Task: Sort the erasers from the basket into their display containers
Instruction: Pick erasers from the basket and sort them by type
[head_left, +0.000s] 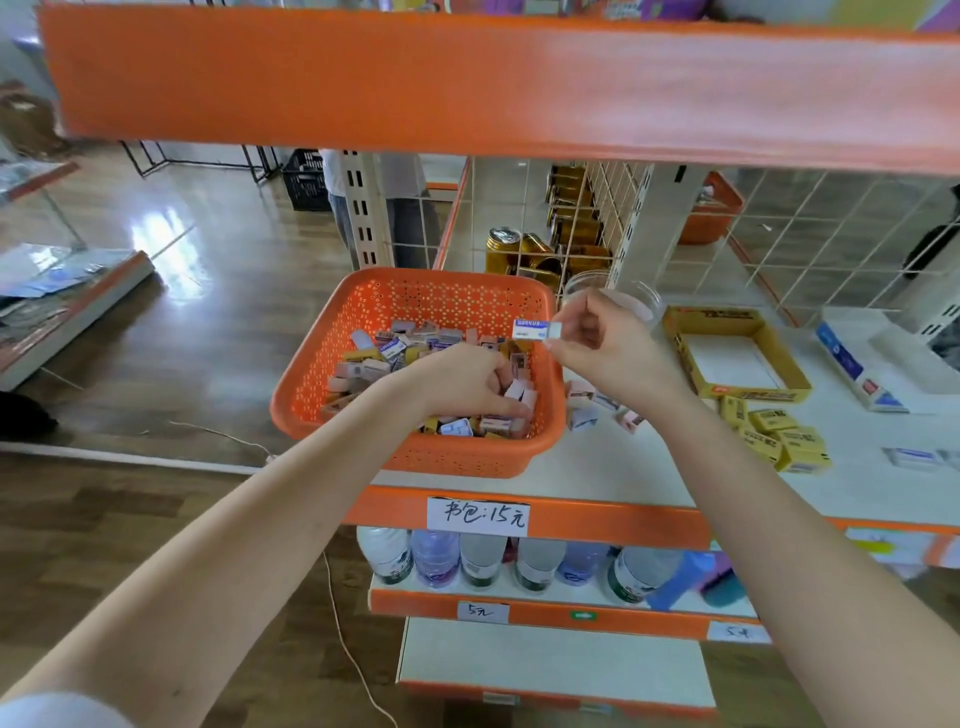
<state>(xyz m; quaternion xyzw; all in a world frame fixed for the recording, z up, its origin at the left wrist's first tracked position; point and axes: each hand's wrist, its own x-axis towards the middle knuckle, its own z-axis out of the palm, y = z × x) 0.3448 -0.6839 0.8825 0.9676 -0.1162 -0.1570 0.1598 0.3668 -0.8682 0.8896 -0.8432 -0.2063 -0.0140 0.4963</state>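
An orange perforated basket (363, 332) full of mixed erasers sits at the shelf's left end. My left hand (467, 382) reaches into it, fingers curled round pink erasers (519, 389). My right hand (602, 343) hovers over the basket's right rim and pinches a white eraser with a blue sleeve (535, 329). An open yellow display box (727, 358) stands to the right, with a white and blue display box (857, 369) beyond it. Two clear round tubs (623, 296) stand behind my right hand.
Loose pink and white erasers (587, 405) lie beside the basket, yellow-boxed erasers (784, 436) further right. Gold cans (519, 249) stand behind a wire grid. An orange shelf edge (467, 78) hangs overhead. Bottles (483, 561) fill the shelf below. A person stands behind the upright.
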